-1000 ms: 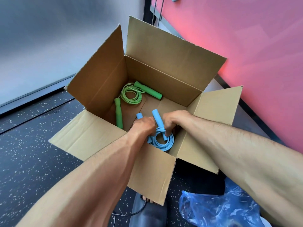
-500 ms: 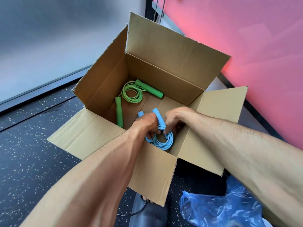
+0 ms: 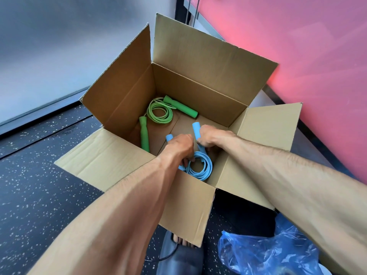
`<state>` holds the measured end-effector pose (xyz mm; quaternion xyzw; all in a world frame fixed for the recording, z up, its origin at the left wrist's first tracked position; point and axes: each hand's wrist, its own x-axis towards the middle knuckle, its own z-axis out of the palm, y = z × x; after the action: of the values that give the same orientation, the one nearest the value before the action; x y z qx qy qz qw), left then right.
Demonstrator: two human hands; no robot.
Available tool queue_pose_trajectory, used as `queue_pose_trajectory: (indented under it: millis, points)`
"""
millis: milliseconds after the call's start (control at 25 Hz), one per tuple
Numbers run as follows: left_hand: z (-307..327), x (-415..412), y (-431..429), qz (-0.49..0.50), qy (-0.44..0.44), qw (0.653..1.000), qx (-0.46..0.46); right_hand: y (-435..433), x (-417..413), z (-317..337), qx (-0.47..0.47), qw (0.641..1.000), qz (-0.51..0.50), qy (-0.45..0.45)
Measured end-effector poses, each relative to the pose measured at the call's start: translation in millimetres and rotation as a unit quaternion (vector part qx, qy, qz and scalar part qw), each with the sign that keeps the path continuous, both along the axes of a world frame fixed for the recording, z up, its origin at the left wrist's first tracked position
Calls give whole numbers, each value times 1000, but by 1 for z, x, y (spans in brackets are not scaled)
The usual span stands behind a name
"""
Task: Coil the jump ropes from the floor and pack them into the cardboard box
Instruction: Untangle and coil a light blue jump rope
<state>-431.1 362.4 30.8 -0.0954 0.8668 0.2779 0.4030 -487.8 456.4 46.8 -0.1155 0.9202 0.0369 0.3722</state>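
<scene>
Head view is showing both arms reaching down into the open cardboard box, which is standing on the speckled floor beside a pink wall.

Item done: the green jump rope is lying coiled on the box bottom at the far left corner, with its two handles splayed out to either side. Nothing is touching it.

Item in hand: the blue jump rope is sitting low in the near part of the box, its cord wound into a neat loop. The left grip is curling its fingers over the cord, with one blue handle tip poking out beside the knuckles. The right grip is closing as a fist round the other blue handle, whose end is sticking up past the thumb side. Whether the loop is already resting fully on the cardboard cannot be told, as the hands are covering part of it.

Assessment: the second rope is judged to be at the point of placement, with release outstanding. No further ropes are showing on the visible floor. A blue plastic bag is lying near the box, and its contents cannot be made out.
</scene>
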Motion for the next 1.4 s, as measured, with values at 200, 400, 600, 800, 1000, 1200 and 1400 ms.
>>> queue_pose_trajectory:
  millis: [200,400,600,800,1000,1200,1400]
  points:
    - [8,-1,13,-6,-7,999,-33,10,-1,1,22,994,-68,80]
    - [9,-1,18,-8,-24,997,-69,8,0,0,33,988,-114,97]
    - [9,7,20,-34,-23,996,-85,10,8,5,1,994,-32,108]
    - [9,17,8,-6,-12,997,-72,10,19,4,-16,979,-51,-196]
    - [8,21,4,13,-16,998,-54,10,16,9,-37,964,-96,-245]
    - [1,18,1,11,-31,999,-41,12,9,8,-15,973,-29,-228]
    - [-15,11,-1,38,-92,995,-29,9,30,-12,76,980,11,-183]
